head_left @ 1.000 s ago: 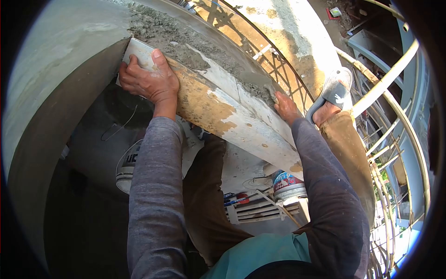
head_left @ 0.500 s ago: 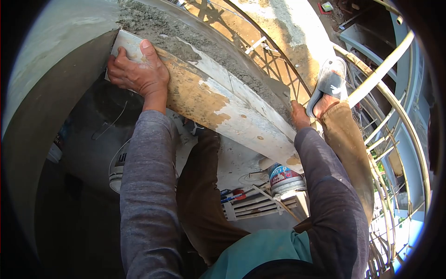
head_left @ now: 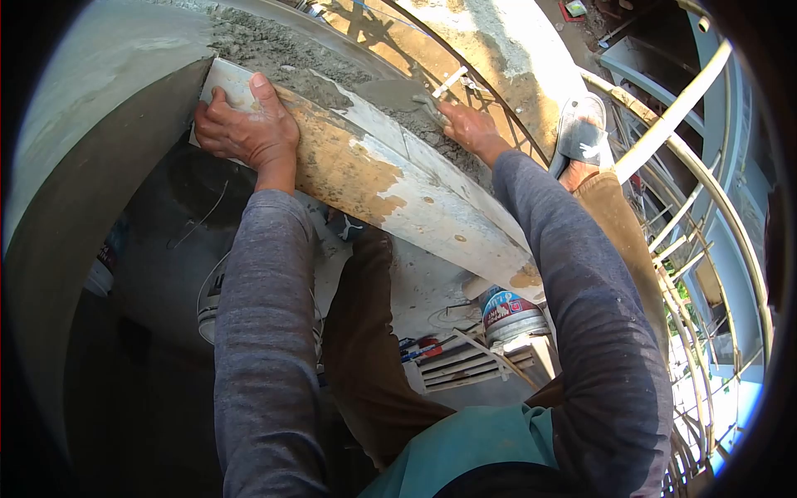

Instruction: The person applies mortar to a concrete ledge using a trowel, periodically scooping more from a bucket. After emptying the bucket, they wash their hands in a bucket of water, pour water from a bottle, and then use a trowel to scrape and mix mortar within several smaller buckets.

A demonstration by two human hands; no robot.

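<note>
My left hand [head_left: 249, 124] is closed round the upper left end of a long board [head_left: 398, 195], thumb on top and fingers over its near side. The board's face is part bare brown, part smeared white. It lies against the edge of a curved ledge that carries rough wet mortar [head_left: 257, 37]. My right hand [head_left: 471, 129] grips a trowel [head_left: 394, 93], its blade flat on the mortar behind the board's middle. The fingers partly cover the trowel's handle.
Below the board stand a paint bucket [head_left: 508, 315] and a second white bucket [head_left: 207, 319]. My sandalled foot [head_left: 583, 133] rests on the ledge at right, beside bamboo poles [head_left: 677, 108]. A curved plastered wall [head_left: 100, 158] rises at left.
My right hand has moved up and left along the ledge with the trowel, from the board's right end to near its middle. My left hand keeps its place on the board.
</note>
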